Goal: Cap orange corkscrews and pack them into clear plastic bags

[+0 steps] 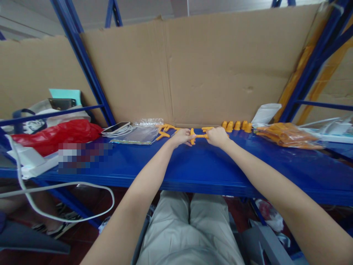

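Above the blue shelf top, both my hands are on one orange plastic piece (192,137) with a crossbar and a ridged, screw-like rod. My left hand (182,138) pinches the crossbar end. Around the other end of the rod are the closed fingers of my right hand (217,137), which hide that end. An orange stick-like part (208,129) shows just behind the right hand; I cannot tell if it is joined to the piece. Left of my left hand lie more orange plastic parts (164,129) with a thin chain, beside a clear plastic bag (135,134).
Several orange caps (237,126) stand to the right, near a bag of orange items (288,135) and a white pouch (266,114). At left are a phone (117,127), a red bag (60,136) and a white cable (68,184). Cardboard (220,66) walls the back.
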The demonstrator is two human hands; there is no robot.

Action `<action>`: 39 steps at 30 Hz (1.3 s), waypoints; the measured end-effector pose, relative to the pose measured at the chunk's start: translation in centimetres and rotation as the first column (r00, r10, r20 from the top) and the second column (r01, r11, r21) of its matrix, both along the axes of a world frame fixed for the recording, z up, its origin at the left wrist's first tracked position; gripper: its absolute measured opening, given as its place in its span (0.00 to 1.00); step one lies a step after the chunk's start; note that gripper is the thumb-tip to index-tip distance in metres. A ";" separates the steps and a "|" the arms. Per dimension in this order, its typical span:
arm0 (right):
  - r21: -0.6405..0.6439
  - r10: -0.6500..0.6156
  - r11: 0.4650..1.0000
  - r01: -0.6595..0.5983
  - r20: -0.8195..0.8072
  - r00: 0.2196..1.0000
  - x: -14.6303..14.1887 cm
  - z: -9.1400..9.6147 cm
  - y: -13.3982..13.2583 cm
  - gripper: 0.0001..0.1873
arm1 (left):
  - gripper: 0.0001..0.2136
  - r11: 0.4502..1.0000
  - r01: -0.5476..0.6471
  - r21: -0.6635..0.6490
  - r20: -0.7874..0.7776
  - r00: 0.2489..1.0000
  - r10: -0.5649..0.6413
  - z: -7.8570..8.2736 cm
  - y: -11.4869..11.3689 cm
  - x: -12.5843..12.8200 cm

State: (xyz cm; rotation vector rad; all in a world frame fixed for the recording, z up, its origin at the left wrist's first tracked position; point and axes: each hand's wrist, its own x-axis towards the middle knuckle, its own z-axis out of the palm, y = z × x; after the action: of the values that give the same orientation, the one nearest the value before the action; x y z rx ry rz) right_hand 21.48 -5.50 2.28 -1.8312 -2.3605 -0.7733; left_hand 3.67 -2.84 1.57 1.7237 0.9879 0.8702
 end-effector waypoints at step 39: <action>-0.020 0.005 1.000 -0.005 0.027 1.000 0.3 0.7 -0.5 0.18 | 0.10 0.996 0.028 0.081 0.056 0.998 -0.033 -0.7 0.4 0.8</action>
State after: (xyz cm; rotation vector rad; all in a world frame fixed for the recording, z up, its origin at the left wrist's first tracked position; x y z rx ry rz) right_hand 21.81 -5.99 2.96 -1.8334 -2.3970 -0.7811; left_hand 4.43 -2.48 0.84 1.7666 0.8973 0.9454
